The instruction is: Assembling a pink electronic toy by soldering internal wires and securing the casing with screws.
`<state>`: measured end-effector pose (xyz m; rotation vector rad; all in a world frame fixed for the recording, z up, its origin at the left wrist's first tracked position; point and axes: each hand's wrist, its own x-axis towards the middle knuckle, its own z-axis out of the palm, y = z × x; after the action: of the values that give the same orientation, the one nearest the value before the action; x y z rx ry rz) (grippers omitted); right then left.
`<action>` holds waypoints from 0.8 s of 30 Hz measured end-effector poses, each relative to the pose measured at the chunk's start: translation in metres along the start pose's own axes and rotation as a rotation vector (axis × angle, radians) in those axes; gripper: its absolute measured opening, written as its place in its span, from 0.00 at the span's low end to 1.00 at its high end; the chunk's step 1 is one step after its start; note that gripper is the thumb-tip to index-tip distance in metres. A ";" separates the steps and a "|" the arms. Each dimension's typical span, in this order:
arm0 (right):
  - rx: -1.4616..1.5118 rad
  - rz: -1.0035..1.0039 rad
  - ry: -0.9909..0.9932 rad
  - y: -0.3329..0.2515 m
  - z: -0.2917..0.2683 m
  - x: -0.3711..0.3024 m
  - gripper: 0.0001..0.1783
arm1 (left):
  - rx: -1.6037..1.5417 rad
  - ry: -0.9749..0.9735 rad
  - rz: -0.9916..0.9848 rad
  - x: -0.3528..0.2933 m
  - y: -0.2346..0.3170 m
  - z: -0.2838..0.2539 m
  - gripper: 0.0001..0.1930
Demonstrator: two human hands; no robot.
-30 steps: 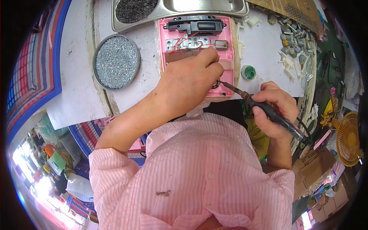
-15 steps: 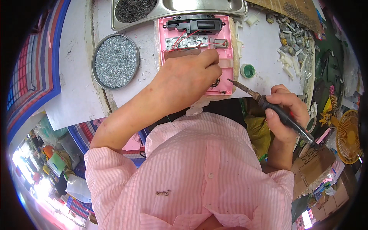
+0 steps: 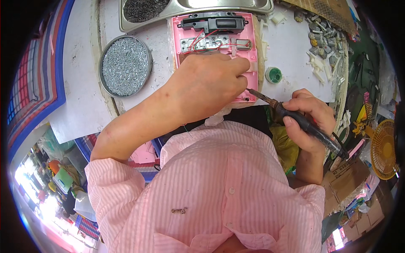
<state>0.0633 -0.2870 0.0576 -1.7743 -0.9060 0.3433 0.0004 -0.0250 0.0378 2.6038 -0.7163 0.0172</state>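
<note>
A pink plastic housing [image 3: 253, 63] lies before me, with a black module [image 3: 219, 25], metal parts and thin red wires [image 3: 196, 42] inside. Over its lower half bends my left hand [image 3: 213, 80], fingers curled down into it; what they pinch is hidden beneath the hand. My right hand [image 3: 310, 118] grips a soldering iron [image 3: 306, 125] with a black handle. The iron's tip points left, at the housing's right edge close to my left fingers. Just right of the housing stands a small round pot of green stuff [image 3: 274, 75].
At left sits a round dish [image 3: 102, 76] full of small silvery screws. A metal tray [image 3: 177, 13] holding dark screws stands behind the housing. Small motors [image 3: 322, 40] and white plastic pieces [image 3: 319, 67] are heaped at right. An orange fan [image 3: 383, 147] is at the far right.
The soldering iron has moved left, bringing its tip nearer my left fingers. My left hand has shifted slightly right over the housing, covering the round dark part seen before.
</note>
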 end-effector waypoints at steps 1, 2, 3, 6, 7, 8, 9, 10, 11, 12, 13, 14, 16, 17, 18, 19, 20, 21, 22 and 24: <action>-0.007 0.004 -0.001 0.000 0.000 0.000 0.14 | 0.021 -0.014 0.010 0.001 0.001 -0.002 0.09; -0.007 0.009 -0.005 -0.001 0.001 0.001 0.14 | 0.037 -0.027 0.018 0.003 0.002 -0.003 0.09; -0.006 0.013 -0.010 0.000 0.001 0.002 0.14 | 0.053 -0.040 0.024 0.003 0.002 -0.003 0.08; -0.009 0.007 -0.009 0.000 0.002 0.004 0.14 | 0.075 -0.059 0.056 0.006 0.001 -0.005 0.08; -0.014 0.002 -0.005 -0.001 0.002 0.004 0.14 | 0.078 -0.061 0.072 0.006 0.001 -0.006 0.07; -0.023 0.003 -0.011 -0.002 0.002 0.004 0.14 | 0.086 -0.063 0.076 0.007 0.001 -0.006 0.07; -0.028 0.002 -0.020 -0.002 0.002 0.005 0.14 | 0.094 -0.069 0.077 0.007 0.001 -0.006 0.07; -0.034 0.002 -0.028 -0.001 0.002 0.006 0.14 | 0.103 -0.074 0.078 0.007 0.001 -0.005 0.07; -0.038 0.006 -0.032 -0.001 0.002 0.007 0.14 | 0.101 -0.076 0.076 0.007 0.002 -0.005 0.07; -0.044 0.011 -0.034 -0.001 0.002 0.007 0.14 | 0.097 -0.078 0.077 0.008 0.002 -0.005 0.07; -0.051 0.016 -0.036 -0.002 0.003 0.007 0.14 | 0.094 -0.079 0.078 0.008 0.002 -0.005 0.07; -0.065 0.020 -0.042 -0.003 0.003 0.008 0.14 | 0.098 -0.097 0.082 0.008 0.003 -0.006 0.07; -0.096 0.027 -0.055 -0.007 0.003 0.009 0.14 | 0.103 -0.131 0.090 0.009 0.003 -0.008 0.07; -0.089 0.033 -0.053 -0.009 0.002 0.009 0.14 | 0.099 -0.134 0.098 0.008 0.004 -0.008 0.07; -0.083 0.037 -0.050 -0.011 0.001 0.010 0.14 | 0.096 -0.135 0.107 0.009 0.003 -0.009 0.07; -0.077 0.042 -0.046 -0.014 0.000 0.009 0.13 | 0.093 -0.137 0.117 0.009 0.003 -0.010 0.07; -0.077 0.061 -0.032 -0.016 -0.005 0.006 0.13 | 0.112 -0.135 0.119 0.009 0.003 -0.010 0.07; -0.076 0.078 -0.022 -0.017 -0.015 -0.002 0.14 | 0.132 -0.133 0.117 0.008 0.004 -0.009 0.07; -0.076 0.093 -0.008 -0.018 -0.028 -0.011 0.14 | 0.154 -0.129 0.118 0.008 0.004 -0.008 0.07; 0.011 0.166 0.203 -0.022 -0.057 -0.045 0.15 | 0.161 -0.168 0.144 0.012 0.004 -0.010 0.08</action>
<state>0.0597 -0.3547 0.0911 -1.8410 -0.6145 0.2671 0.0100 -0.0294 0.0502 2.7232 -0.9996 -0.1060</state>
